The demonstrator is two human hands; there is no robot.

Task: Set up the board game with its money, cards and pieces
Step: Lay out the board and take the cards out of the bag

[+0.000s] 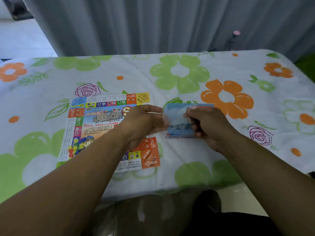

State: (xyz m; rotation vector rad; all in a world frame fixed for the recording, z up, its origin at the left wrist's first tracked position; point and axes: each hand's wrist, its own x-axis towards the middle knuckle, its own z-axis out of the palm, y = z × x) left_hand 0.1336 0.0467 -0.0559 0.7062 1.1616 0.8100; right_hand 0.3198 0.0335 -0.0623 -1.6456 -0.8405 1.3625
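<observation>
Left hand (146,122) and right hand (208,125), fingers curled, grip opposite edges of a blurred blue packet (175,114) above a box (180,135), just right of the board (102,118) lying flat on the desk (187,169)

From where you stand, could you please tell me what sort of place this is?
Probably a room in a home: a floral tablecloth, a grey curtain hanging behind it, and a paper game board laid flat. The left hand and right hand hold a blurred blue packet.
</observation>
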